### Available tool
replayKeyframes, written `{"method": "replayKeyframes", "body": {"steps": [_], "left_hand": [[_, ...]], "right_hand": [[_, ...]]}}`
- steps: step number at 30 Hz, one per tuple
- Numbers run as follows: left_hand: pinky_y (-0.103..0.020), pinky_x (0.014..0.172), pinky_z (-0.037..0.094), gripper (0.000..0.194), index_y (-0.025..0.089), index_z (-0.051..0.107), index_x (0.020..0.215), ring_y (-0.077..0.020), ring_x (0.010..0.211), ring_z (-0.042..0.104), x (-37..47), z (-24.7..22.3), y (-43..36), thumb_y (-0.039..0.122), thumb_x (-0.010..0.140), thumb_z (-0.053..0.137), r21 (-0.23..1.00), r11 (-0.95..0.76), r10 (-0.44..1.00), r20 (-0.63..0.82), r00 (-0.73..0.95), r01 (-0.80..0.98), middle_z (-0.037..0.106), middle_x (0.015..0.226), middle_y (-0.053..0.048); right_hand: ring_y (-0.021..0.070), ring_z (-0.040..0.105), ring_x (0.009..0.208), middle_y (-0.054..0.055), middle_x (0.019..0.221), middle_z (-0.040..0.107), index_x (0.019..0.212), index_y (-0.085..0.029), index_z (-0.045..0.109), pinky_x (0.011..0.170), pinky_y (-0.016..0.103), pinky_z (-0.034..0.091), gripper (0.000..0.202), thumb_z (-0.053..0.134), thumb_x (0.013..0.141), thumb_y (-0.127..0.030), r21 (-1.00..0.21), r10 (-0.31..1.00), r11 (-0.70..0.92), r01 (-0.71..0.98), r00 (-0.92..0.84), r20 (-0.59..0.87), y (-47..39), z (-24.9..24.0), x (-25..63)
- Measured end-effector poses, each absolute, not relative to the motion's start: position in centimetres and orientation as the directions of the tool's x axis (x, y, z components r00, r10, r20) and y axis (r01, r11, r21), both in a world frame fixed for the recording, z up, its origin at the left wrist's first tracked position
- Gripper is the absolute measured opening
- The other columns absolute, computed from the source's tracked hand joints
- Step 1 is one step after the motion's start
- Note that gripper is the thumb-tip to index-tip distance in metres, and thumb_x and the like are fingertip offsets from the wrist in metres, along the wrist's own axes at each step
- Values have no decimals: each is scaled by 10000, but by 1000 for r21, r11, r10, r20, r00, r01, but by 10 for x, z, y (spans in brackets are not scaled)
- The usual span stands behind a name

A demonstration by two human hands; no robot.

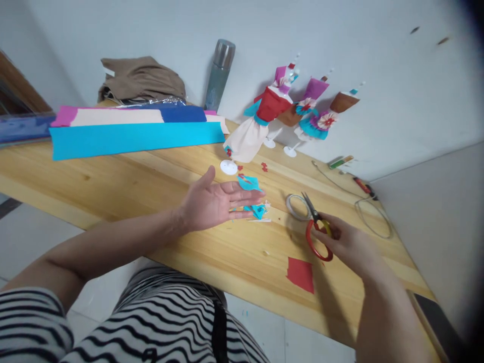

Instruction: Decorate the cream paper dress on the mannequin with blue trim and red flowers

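Scissors (315, 218) gripped by curled right hand (350, 243) fingers; left hand (208, 205), fingers spread, at nine o'clock; red paper (300, 275) at seven

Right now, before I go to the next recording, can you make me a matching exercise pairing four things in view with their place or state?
1. scissors
2. red paper
3. flask
4. left hand

A. standing by the wall
B. open, palm showing
C. held in the right hand
D. flat near the table's front edge

Pairs: 1-C, 2-D, 3-A, 4-B
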State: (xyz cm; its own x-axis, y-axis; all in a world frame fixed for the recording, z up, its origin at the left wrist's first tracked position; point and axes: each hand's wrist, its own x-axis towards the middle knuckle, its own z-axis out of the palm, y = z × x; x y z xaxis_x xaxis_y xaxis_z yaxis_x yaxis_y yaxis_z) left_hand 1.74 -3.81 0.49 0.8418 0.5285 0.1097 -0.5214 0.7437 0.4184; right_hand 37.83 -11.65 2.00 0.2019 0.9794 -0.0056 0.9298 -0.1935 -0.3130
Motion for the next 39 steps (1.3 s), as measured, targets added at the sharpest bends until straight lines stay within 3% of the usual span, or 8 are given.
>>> {"method": "replayKeyframes", "body": {"steps": [3, 7, 9, 11, 13, 15, 24, 39], "left_hand": [[-546, 1197, 146, 641, 134, 761, 1064, -363, 1469, 353, 19, 0, -37, 663, 923, 426, 421, 733, 542, 113, 833, -534, 568, 1442, -216], [-537, 1191, 163, 601, 149, 767, 1020, -361, 1449, 389, 22, -5, -37, 656, 912, 463, 435, 722, 548, 115, 829, -538, 606, 1403, -206], [-533, 1190, 164, 593, 160, 770, 1021, -353, 1441, 406, 23, -7, -38, 647, 928, 444, 442, 720, 549, 111, 829, -535, 630, 1374, -196], [-528, 1187, 170, 605, 165, 772, 1026, -346, 1441, 408, 25, -11, -39, 647, 943, 415, 457, 713, 551, 105, 828, -532, 643, 1357, -190], [-522, 1182, 185, 636, 157, 771, 1047, -345, 1444, 403, 28, -15, -40, 656, 951, 388, 491, 697, 558, 86, 825, -523, 637, 1364, -194], [-518, 1172, 212, 666, 147, 767, 1077, -351, 1428, 419, 30, -18, -39, 675, 945, 383, 543, 663, 581, 60, 812, -515, 638, 1362, -195], [-484, 1087, 358, 667, 179, 783, 965, -354, 1293, 543, 32, -19, -31, 758, 863, 468, 685, 513, 686, 36, 727, -518, 717, 1220, -143], [-428, 1035, 418, 556, 193, 754, 977, -313, 1333, 464, 31, -15, -39, 693, 878, 532, 870, 241, 842, 33, 539, -430, 610, 1352, -131]], "right_hand": [[266, 631, 593, 58, 654, 668, 1135, -149, 727, 580, 387, 476, 505, 629, 763, -476, -182, 950, -301, 936, 278, -142, -116, 3, 394], [317, 654, 611, 130, 696, 709, 924, -199, 766, 580, 428, 478, 299, 652, 774, -431, -64, 929, -370, 927, 368, -48, -118, 5, 388], [328, 673, 635, 148, 739, 729, 875, -203, 758, 585, 446, 496, 291, 657, 784, -460, -153, 904, -400, 904, 416, 92, -118, 14, 366], [310, 716, 755, 144, 885, 764, 935, -201, 753, 675, 450, 545, 331, 653, 804, -488, -467, 916, -204, 860, 336, 219, -117, 24, 333], [290, 736, 877, 134, 1024, 773, 1030, -213, 744, 742, 434, 580, 397, 675, 814, -539, -778, 973, 72, 624, 129, 194, -112, 30, 296], [273, 735, 902, 113, 1001, 778, 1072, -224, 741, 746, 410, 591, 422, 727, 788, -537, -903, 987, 150, 402, -16, 157, -104, 33, 263], [159, 574, 639, 37, 781, 696, 881, -242, 777, 543, 287, 450, 326, 822, 674, -490, -956, 991, 111, 271, 42, 127, -73, 22, 226], [105, 449, 494, -11, 562, 561, 577, -201, 654, 478, 262, 354, 264, 808, 645, -404, -970, 986, 100, 222, 106, 126, -68, 33, 202]]}}
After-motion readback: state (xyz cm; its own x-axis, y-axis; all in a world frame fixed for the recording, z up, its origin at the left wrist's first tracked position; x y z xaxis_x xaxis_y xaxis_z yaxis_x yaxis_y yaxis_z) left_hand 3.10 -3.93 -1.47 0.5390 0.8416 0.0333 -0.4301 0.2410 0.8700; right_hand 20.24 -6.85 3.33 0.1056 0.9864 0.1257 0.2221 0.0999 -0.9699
